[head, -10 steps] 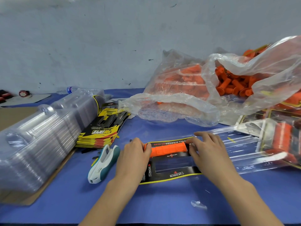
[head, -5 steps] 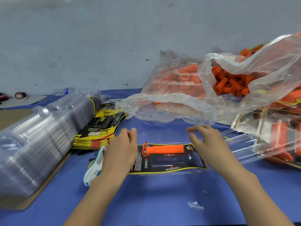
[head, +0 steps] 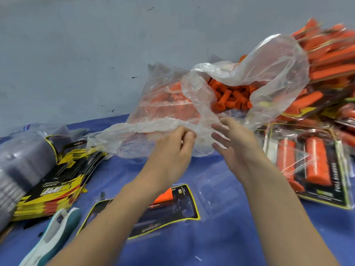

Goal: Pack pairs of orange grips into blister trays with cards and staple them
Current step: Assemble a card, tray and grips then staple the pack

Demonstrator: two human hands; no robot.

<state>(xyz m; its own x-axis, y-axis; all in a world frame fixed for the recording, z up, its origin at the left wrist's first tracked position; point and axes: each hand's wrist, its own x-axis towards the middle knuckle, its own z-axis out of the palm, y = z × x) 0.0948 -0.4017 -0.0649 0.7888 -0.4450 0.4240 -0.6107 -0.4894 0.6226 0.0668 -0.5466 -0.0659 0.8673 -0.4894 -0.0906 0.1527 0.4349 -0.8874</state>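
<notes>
One orange grip [head: 163,195] lies in the blister tray [head: 215,191] over its card [head: 184,208] on the bench [head: 211,246], so the step in hand looks like fetching its partner. The left grip [head: 172,150] pinches the rim of the bag [head: 269,73]. The right grip [head: 234,146], fingers spread and empty, must next reach among the loose grips [head: 230,96].

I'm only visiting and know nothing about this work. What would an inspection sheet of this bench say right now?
Surface: table under a blue cloth.
Job's things: open blister tray on its card, with one orange grip in it; plastic bag of loose grips; card stack, tray stack and stapler at left; finished packs piled at right.
Clutter: water bottle far left; small scraps on the cloth.
Hands: left hand pinches the bag's rim; right hand is open at the bag's mouth.
Cables: nothing seen.
Surroundings: scuffed grey wall.
</notes>
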